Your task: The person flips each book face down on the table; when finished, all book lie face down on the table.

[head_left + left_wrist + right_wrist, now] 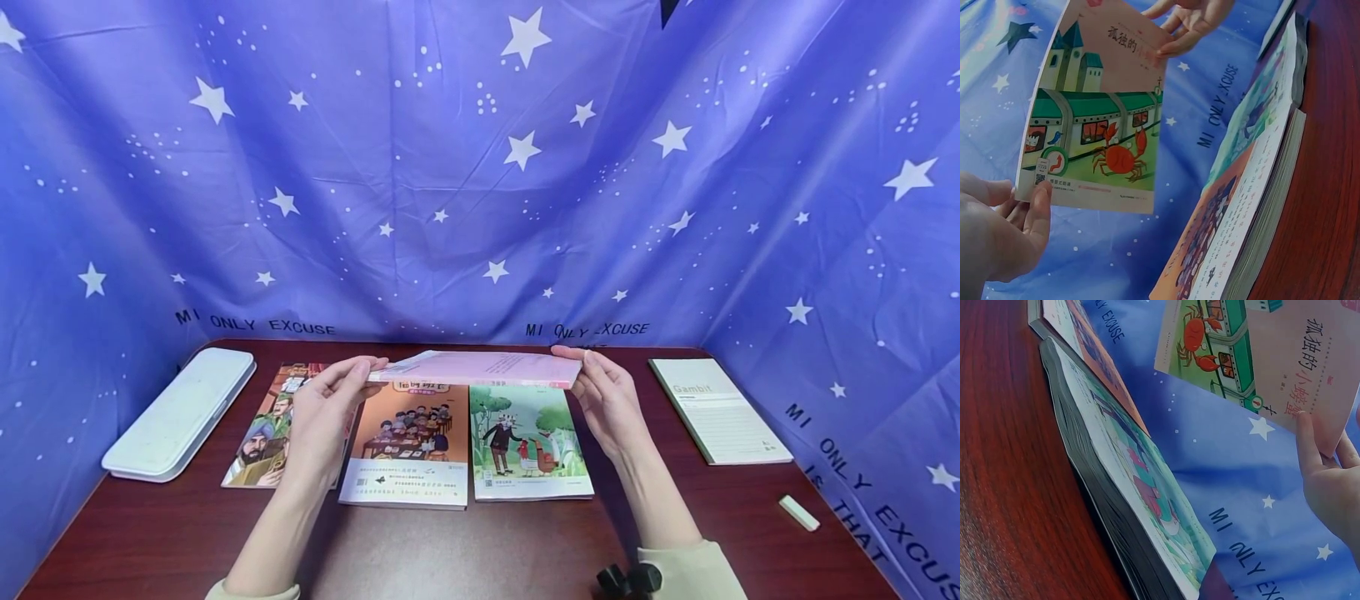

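Note:
A thin pink picture book (480, 367) is held up over the far part of the table, seen nearly edge-on from the head. In the left wrist view its cover (1100, 125) shows a red crab beside a green train. My left hand (324, 417) pinches one end between thumb and fingers; my right hand (609, 404) pinches the opposite end. Below lie an orange-covered book (408, 442) with a classroom picture and a green-covered book (528, 450) with birds. A comic-style book (262, 442) lies behind my left forearm, partly hidden.
A white case (180, 412) sits on the table's left, a "Gambit" notebook (723, 412) on its right. A small whitish-green block (799, 512) lies near the right edge. A blue starry curtain (450, 167) surrounds the table's back and sides.

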`<action>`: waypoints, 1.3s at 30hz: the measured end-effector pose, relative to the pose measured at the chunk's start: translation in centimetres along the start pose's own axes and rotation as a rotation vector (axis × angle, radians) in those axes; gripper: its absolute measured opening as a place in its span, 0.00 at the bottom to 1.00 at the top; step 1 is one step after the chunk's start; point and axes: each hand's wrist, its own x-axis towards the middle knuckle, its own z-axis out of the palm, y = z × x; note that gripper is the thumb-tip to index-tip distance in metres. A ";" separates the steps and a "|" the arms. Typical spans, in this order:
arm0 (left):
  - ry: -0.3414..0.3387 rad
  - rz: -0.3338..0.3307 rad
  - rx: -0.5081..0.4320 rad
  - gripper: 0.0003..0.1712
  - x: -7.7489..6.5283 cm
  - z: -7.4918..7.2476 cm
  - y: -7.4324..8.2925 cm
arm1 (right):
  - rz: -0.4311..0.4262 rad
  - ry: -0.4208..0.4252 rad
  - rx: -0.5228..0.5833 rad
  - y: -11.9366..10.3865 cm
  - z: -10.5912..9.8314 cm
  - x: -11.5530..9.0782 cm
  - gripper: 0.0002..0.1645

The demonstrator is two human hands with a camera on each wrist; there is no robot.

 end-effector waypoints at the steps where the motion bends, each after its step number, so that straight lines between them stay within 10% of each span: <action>1: 0.001 -0.001 -0.003 0.20 0.0 0.0 0.0 | 0.006 0.009 -0.002 0.0 0.0 0.0 0.21; 26: 0.021 -0.079 0.107 0.23 0.2 0.1 0.1 | 0.042 0.087 0.020 -0.2 0.4 0.2 0.31; 39: -0.086 -0.238 -0.081 0.32 0.7 -0.7 0.0 | 0.135 0.169 0.083 -0.4 0.4 0.3 0.42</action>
